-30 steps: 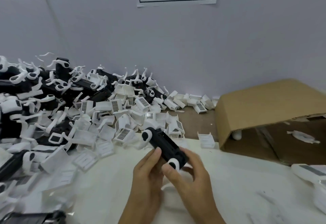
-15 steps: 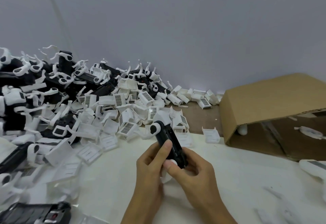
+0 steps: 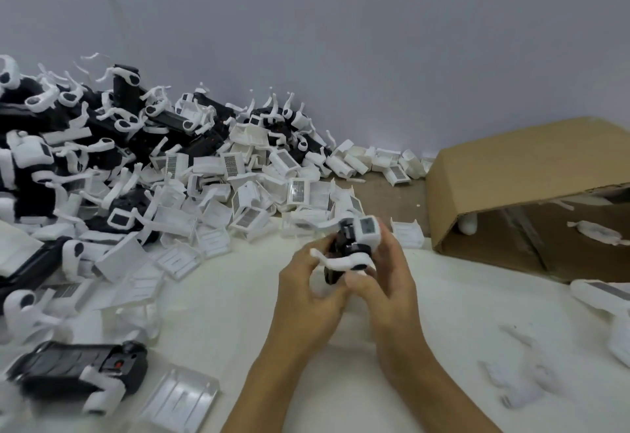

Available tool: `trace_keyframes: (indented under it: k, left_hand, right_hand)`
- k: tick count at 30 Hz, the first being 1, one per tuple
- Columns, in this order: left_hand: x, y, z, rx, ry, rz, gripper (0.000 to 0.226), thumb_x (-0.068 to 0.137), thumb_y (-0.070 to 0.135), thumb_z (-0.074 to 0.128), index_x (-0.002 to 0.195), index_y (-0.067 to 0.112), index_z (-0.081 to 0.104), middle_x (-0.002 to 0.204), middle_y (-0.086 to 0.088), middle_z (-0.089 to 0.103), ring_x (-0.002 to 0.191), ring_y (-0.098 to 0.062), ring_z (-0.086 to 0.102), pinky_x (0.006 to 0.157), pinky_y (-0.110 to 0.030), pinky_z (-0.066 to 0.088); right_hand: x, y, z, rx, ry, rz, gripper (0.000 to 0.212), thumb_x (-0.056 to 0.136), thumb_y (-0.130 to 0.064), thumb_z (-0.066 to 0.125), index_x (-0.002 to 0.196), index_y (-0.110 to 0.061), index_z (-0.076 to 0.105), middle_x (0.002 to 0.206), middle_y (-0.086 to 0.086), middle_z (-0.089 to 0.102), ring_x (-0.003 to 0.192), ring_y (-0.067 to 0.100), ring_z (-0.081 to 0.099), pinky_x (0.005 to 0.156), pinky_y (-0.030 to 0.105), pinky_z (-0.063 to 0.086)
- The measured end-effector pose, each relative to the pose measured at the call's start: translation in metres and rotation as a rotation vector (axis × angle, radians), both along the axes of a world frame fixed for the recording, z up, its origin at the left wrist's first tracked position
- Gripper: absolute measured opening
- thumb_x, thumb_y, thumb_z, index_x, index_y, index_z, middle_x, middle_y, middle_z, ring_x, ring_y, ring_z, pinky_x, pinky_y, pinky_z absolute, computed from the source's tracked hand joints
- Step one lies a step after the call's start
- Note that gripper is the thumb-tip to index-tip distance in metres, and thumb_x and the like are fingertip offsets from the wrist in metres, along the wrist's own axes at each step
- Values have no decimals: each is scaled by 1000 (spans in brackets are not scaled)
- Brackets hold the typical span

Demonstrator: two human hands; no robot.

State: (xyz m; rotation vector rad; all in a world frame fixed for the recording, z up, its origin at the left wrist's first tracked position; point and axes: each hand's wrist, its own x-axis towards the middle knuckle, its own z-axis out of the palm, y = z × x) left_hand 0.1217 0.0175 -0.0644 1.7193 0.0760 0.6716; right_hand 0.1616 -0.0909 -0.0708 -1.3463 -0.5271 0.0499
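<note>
Both my hands hold one small black-and-white plastic device [image 3: 351, 245] above the white table [image 3: 238, 296], a little right of centre. My left hand [image 3: 308, 292] grips its lower black body from the left, fingers curled round it. My right hand [image 3: 388, 279] grips the right side, with fingers wrapped behind a white cap that has a grey window at the top. A curved white arm of the device sticks out to the left between my hands. The underside of the device is hidden by my fingers.
A large heap of black bodies and white clips [image 3: 136, 176] fills the left and back of the table. An open cardboard box [image 3: 511, 176] lies on its side at right. Another black device [image 3: 78, 374] and a clear tray [image 3: 177, 398] lie at the front left.
I have turned the device in my hands: it lay lengthwise with its black face up, now it stands more upright with the white windowed cap on top. The camera has tilted down.
</note>
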Motion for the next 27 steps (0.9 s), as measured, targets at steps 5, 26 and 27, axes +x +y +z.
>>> trace_keyframes:
  k: [5, 26, 27]
  left_hand:
    - [2, -2, -1, 248, 65, 84, 33, 78, 21, 71, 111, 20, 73, 96, 3, 72, 101, -23, 68, 90, -56, 51]
    - [13, -11, -15, 837, -180, 615, 58, 57, 19, 93, 98, 20, 52, 98, -2, 62, 106, -24, 46, 93, -40, 29]
    - [13, -10, -15, 783, -211, 617, 49, 59, 20, 93, 95, 17, 58, 98, -2, 62, 104, -23, 47, 91, -39, 32]
  right_hand:
    - [-2, 1, 8, 58, 68, -37, 41, 74, -16, 84, 112, -20, 69, 106, 3, 75, 100, 18, 73, 81, 27, 59]
    - [7, 5, 11, 88, 232, -243, 70, 62, -73, 76, 106, -18, 67, 96, -5, 73, 91, 8, 69, 78, 24, 55]
    - [6, 6, 11, 75, 211, -205, 71, 64, -82, 65, 107, -26, 69, 104, -6, 75, 100, 7, 69, 83, 27, 56]
